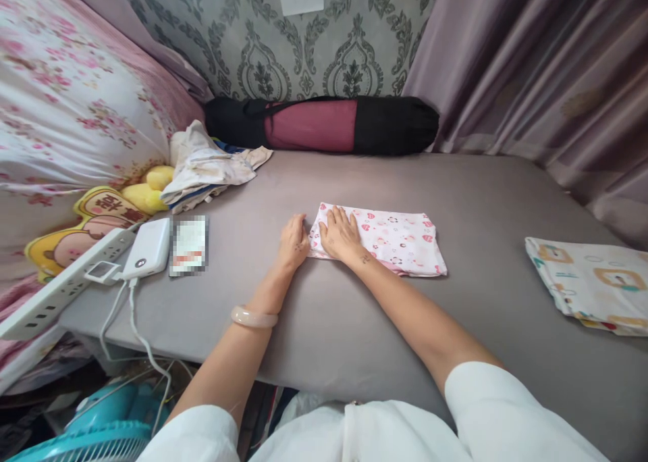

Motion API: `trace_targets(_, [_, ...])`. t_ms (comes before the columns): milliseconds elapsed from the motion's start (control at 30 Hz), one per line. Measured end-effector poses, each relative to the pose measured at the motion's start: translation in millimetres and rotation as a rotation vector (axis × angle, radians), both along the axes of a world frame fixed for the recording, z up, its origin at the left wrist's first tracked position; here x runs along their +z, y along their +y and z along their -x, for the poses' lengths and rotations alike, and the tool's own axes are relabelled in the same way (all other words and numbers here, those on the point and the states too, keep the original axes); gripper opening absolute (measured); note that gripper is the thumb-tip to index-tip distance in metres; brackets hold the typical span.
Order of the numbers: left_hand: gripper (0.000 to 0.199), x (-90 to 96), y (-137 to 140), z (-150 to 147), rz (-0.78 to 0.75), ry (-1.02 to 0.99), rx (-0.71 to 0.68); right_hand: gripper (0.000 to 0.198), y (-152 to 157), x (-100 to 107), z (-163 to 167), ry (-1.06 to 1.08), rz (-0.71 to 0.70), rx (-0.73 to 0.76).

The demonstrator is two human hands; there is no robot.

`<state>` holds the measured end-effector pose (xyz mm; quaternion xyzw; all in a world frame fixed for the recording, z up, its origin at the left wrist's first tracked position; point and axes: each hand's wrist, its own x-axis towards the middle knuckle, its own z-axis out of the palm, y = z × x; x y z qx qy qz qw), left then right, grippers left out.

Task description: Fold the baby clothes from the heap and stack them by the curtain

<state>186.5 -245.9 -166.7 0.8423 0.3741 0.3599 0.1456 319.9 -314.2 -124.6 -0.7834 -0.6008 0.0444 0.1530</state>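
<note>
A folded piece of white cloth (405,236) with a pink and red print lies flat in the middle of the grey-covered surface. My right hand (340,234) rests palm down on the cloth's left part, fingers extended and slightly apart. Against the left edge of the cloth stands my left hand (294,242), turned on its side with its fingers stretched forward. Neither hand grips anything that I can see. The underside of the left hand is hidden.
Another folded printed cloth (597,283) lies at the right. Clothes (210,168) are heaped at the back left, beside a black and maroon bag (311,125). A white power bank (146,247), cables and a power strip (65,279) occupy the left edge, above a turquoise fan (101,442).
</note>
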Motion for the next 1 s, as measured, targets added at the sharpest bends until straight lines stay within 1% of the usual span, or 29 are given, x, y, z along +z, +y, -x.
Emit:
trace_targets(167, [0.038,2.2,-0.6,-0.5,0.025,-0.014,0.018,0.057,-0.1,-1.1,3.0,-0.014,0.003,0.001])
trace_targets(400, [0.031,11.7,-5.4,-2.8,0.103,-0.061,0.059,0.058,5.6,6.6,7.4,-0.032,0.039,0.003])
trace_targets(533, [0.038,20.9,-11.0,-3.4,0.18,-0.081,0.071,0.058,15.3,9.6,15.2,-0.046,-0.003,0.053])
trace_targets(667, [0.043,26.1,-14.0,-3.6,0.223,-0.072,0.076,0.059,20.3,7.5,20.4,-0.045,0.047,0.063])
trace_targets(833, [0.043,26.5,-15.3,-2.8,0.191,-0.037,0.043,0.057,20.4,6.3,19.3,-0.038,0.046,0.07])
trace_targets(1000, [0.043,25.7,-19.0,-3.2,0.078,0.043,-0.038,0.057,13.5,12.5,3.1,0.068,0.031,0.089])
